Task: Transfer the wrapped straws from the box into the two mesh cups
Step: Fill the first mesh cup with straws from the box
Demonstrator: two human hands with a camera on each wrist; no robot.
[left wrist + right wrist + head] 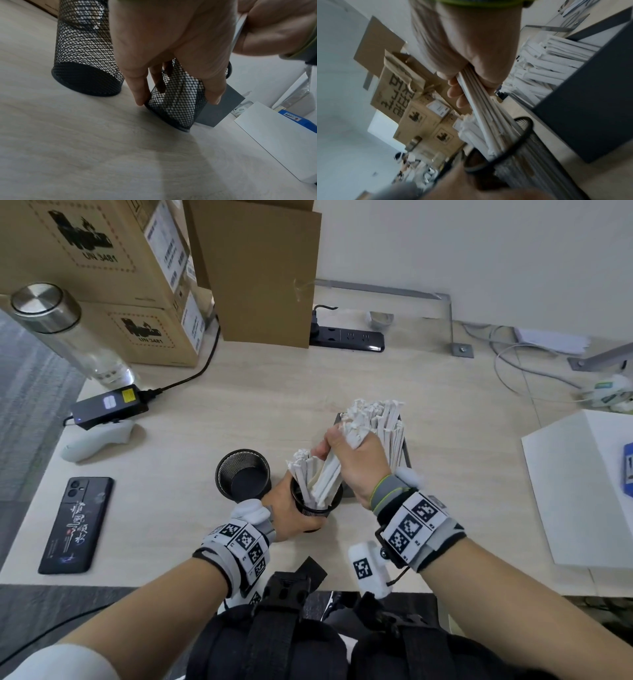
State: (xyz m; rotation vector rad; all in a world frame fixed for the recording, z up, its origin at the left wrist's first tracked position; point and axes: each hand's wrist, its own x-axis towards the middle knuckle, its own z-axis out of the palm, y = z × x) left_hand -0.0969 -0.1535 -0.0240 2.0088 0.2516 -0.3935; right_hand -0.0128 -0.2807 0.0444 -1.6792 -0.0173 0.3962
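My right hand grips a thick bundle of white wrapped straws, its lower ends inside a black mesh cup. That cup is tilted toward me, and my left hand grips its side. In the left wrist view my left hand's fingers wrap the tilted mesh cup, whose base edge rests on the table. A second mesh cup stands empty just to the left. Behind my right hand sits the dark box with several more straws in it. The right wrist view shows the straw bundle entering the cup's rim.
A phone lies at the left, a white controller and a black power brick behind it. Cardboard boxes, a bottle and a power strip line the back. A white box is at the right.
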